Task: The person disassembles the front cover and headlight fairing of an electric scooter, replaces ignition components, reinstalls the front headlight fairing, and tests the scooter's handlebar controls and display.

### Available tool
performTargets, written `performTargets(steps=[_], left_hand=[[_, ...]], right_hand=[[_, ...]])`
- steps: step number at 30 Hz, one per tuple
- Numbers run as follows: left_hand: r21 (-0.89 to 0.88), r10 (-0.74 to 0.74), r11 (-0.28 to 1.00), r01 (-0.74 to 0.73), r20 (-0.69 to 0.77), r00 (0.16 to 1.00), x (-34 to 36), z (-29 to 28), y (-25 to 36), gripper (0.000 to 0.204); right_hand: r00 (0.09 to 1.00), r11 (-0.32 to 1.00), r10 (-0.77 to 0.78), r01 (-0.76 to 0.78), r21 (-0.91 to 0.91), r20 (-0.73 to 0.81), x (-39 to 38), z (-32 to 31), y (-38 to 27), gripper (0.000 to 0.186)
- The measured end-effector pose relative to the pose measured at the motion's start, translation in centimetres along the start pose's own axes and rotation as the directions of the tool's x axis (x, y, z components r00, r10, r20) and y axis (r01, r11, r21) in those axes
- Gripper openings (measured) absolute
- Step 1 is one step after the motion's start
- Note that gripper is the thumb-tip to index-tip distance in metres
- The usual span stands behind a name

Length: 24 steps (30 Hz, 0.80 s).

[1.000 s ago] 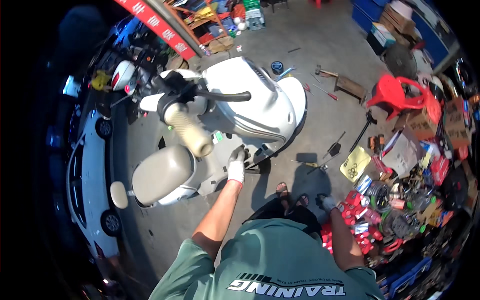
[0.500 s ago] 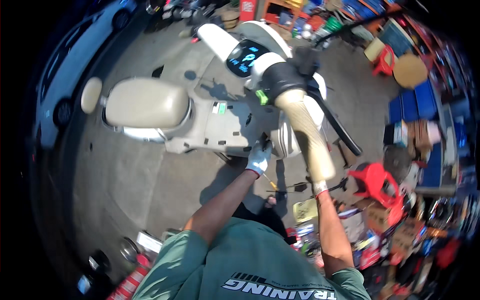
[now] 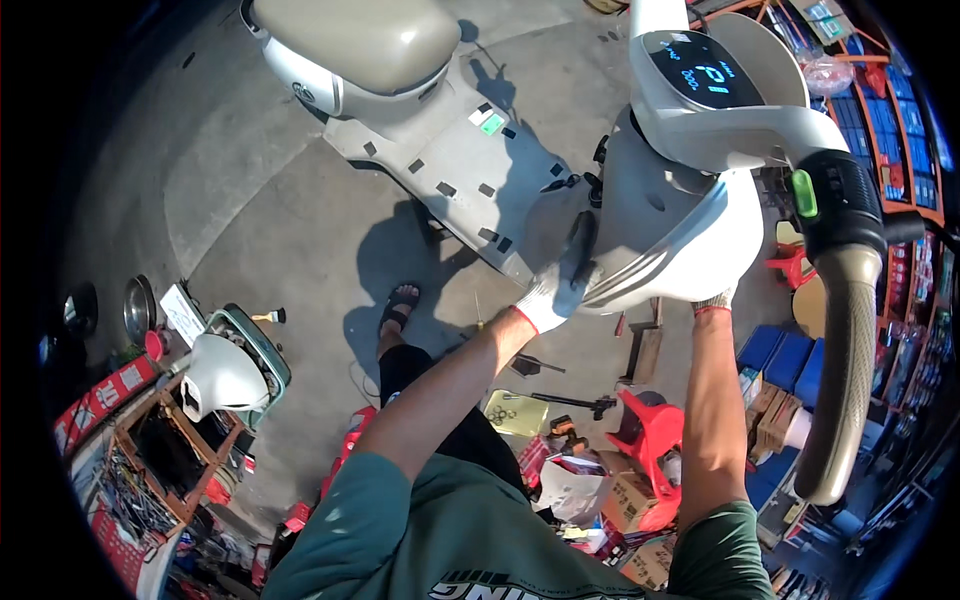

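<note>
A white scooter's front leg shield is in front of me, below its lit display. My left hand, in a white glove with dark fingers, rests at the shield's near-left lower edge. Its fingers stretch up along the inner side, with the thumb apart. My right hand, also gloved, reaches behind the shield's near-right edge, which hides its fingers. The grey floorboard lies left of my left hand. A beige handlebar grip with a black switch housing hangs over the right side.
The beige seat stands at the far left. On the floor near me are a yellow tray, a drill, a red stool and cardboard boxes. A white shell part sits at the left. Orange shelves line the right.
The view has shifted, bringing the shield closer. My left hand has gone from the floorboard's front edge to the shield's lower edge. My right hand has moved from below the grip to behind the shield.
</note>
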<state>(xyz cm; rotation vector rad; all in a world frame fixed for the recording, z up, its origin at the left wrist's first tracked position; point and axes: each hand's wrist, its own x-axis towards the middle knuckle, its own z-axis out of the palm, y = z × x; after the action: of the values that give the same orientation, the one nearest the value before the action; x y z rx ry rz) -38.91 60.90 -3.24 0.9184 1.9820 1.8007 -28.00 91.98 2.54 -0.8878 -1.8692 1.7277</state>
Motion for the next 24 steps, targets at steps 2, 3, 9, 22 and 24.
performTargets(steps=[2,3,9,22,24], left_hand=[[-0.099,-0.035,0.994,0.040,0.055,0.998,0.1,-0.3,1.1,0.069],[-0.102,-0.036,0.994,0.041,0.048,0.998,0.1,-0.4,1.2,0.069],[-0.151,-0.097,0.983,0.109,0.083,0.992,-0.1,-0.2,2.0,0.068],[-0.051,-0.138,0.987,0.150,0.186,0.973,0.3,-3.6,0.4,0.065],[-0.050,-0.119,0.991,0.124,0.094,0.988,-1.5,-2.5,-2.1,0.063]], right_hand=[[0.985,0.849,0.173,-0.156,0.504,0.014,0.8,-0.9,0.0,0.046],[0.986,0.846,0.166,-0.160,0.508,0.034,1.0,-1.1,0.1,0.046],[0.990,0.841,0.128,-0.138,0.522,0.057,1.6,-1.8,0.8,0.045],[0.981,0.850,0.130,-0.185,0.492,0.144,1.3,-2.3,0.8,0.045],[0.975,0.853,0.122,-0.198,0.483,0.184,1.1,-1.9,1.5,0.045]])
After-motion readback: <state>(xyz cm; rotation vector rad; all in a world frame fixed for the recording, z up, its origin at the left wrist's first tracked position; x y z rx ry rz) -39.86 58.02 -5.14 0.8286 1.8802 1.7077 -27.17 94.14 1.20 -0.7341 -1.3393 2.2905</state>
